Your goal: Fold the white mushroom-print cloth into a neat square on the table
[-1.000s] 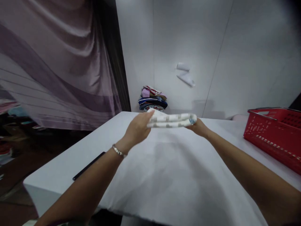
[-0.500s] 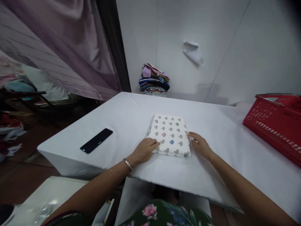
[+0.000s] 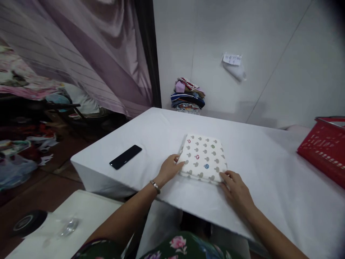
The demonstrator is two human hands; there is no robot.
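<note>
A folded white cloth [image 3: 202, 155] printed with grey, red, blue and green mushrooms lies flat on the white-covered table [image 3: 151, 133]. At its near left corner, my left hand [image 3: 169, 168] grips the edge, thumb on top and fingers at the side. My right hand [image 3: 237, 189] pinches the near right corner of the same cloth, with the fingertips on top and the thumb low at the edge. A bracelet [image 3: 155, 186] circles my left wrist.
A black phone [image 3: 125, 157] lies on the table at left. At the right edge stands a red basket [image 3: 323, 149]. Folded clothes [image 3: 188, 97] are piled behind the table by the wall. A white stool [image 3: 88, 212] with a small clear object is at lower left.
The view has shifted, so things appear farther right. My right hand has moved from the cloth's right side down to its near right corner and closed on it. My left hand now grips the left edge.
</note>
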